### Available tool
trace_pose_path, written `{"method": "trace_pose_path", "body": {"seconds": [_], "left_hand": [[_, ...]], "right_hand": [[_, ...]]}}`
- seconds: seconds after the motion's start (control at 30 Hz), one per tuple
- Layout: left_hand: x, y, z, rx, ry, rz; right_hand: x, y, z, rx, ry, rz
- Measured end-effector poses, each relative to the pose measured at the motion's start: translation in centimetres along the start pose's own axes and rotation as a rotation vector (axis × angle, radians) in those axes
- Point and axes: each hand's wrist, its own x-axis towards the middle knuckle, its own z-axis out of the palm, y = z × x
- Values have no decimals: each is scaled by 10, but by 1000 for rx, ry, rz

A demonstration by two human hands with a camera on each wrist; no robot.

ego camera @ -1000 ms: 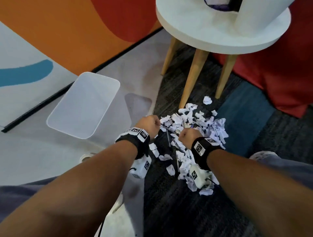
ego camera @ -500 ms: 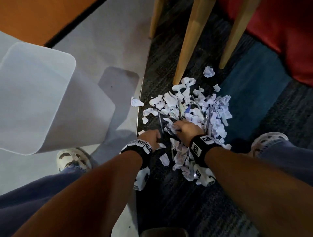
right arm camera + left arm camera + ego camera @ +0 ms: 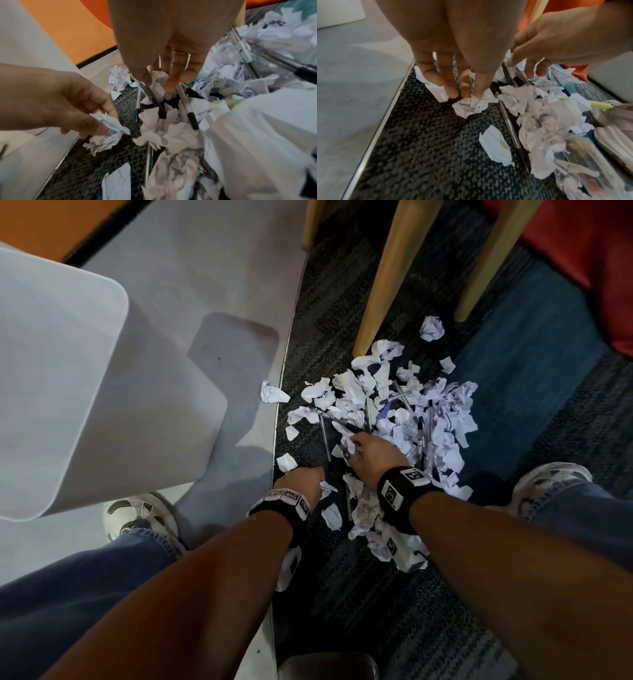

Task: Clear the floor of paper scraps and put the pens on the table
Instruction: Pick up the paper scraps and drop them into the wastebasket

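A heap of crumpled white paper scraps [image 3: 394, 419] lies on the dark carpet, with several pens [image 3: 397, 397] mixed in. My left hand [image 3: 301, 477] hangs at the heap's near left edge. It pinches one crumpled paper scrap [image 3: 469, 106] with its fingertips [image 3: 452, 93], and the same scrap [image 3: 106, 135] shows in the right wrist view. My right hand [image 3: 356, 446] is in the heap's middle. Its thumb and fingers [image 3: 171, 83] close on the upper ends of a black pen [image 3: 157, 104] and a clear pen [image 3: 188, 109].
A white bin [image 3: 61, 364] stands on the grey floor to the left. Wooden table legs [image 3: 387, 278] rise just behind the heap. Loose scraps [image 3: 272, 395] lie near the metal carpet strip. My shoes [image 3: 140, 515] flank the heap, and a red seat [image 3: 589, 251] is at the back right.
The view has dropped toward the floor, so the tabletop is out of sight. Both hands came down to the near side of the heap, and the left one now pinches a scrap.
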Motion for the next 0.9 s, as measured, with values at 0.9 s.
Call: {"method": "trace_pose_path", "body": {"seconds": [0.9], "left_hand": [[-229,-6,-199,-192,789,-5]], "right_hand": [[-148,-165,-141,331,487,-391]]}}
